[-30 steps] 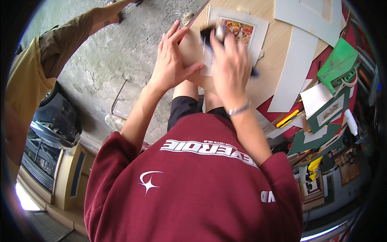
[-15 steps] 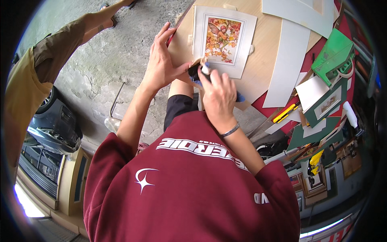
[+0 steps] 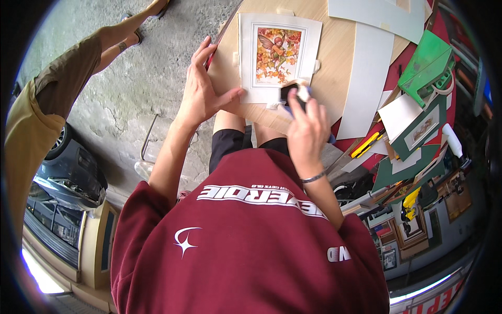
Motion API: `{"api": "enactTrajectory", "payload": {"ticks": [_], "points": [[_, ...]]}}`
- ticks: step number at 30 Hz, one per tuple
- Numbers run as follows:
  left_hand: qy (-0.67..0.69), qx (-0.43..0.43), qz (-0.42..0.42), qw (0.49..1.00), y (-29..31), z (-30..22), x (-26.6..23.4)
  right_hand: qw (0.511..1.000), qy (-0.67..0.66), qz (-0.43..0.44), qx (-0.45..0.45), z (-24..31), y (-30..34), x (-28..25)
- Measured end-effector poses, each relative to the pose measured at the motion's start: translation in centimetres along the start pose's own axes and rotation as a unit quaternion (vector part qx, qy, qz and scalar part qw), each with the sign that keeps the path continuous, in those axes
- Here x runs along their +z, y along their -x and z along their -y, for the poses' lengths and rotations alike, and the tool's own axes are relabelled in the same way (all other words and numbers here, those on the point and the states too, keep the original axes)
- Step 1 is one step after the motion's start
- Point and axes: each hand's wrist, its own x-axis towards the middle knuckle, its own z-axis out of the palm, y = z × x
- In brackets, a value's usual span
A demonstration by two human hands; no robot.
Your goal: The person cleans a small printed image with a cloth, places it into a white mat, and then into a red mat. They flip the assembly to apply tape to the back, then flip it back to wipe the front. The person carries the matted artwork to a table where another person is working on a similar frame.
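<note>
A white mat [image 3: 248, 63] framing a colourful fairy print [image 3: 277, 52] lies on a pale wooden board [image 3: 334, 78]. My left hand [image 3: 204, 91] rests at the mat's lower left corner, thumb pressed on its edge and fingers raised. My right hand [image 3: 306, 128] is closed on a small dark tool with a blue part [image 3: 290, 94], held at the mat's lower right corner. What kind of tool it is cannot be told.
White mat board pieces [image 3: 368, 78] lie right of the print. Further right are a green box [image 3: 426, 65], a yellow knife [image 3: 366, 145] and small framed pictures [image 3: 418, 131]. Another person's leg in tan shorts [image 3: 68, 78] stands at the left on the concrete floor [image 3: 141, 89].
The view has shifted so the print sits lower and fuller in view. My right hand with the dark tool has come down from the print's top to its lower right corner. My left hand moved to the lower left edge.
</note>
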Motion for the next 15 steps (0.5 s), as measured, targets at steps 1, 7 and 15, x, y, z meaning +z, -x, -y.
{"api": "enactTrajectory", "payload": {"ticks": [1, 7, 15], "points": [[0.005, 0.000, -0.003, 1.000, 0.0, 0.1, 0.2, 1.000, 0.016, -0.016, 0.004, -0.7, -0.2, -0.3], [-0.001, 0.007, 0.004, 1.000, -0.5, 0.1, 0.1, 0.988, 0.028, -0.148, -0.038, -0.8, -11.1, -1.0], [0.042, 0.041, -0.014, 0.998, -0.4, -1.4, -0.9, 0.984, -0.127, -0.079, 0.101, -6.1, 1.6, -3.6]]}}
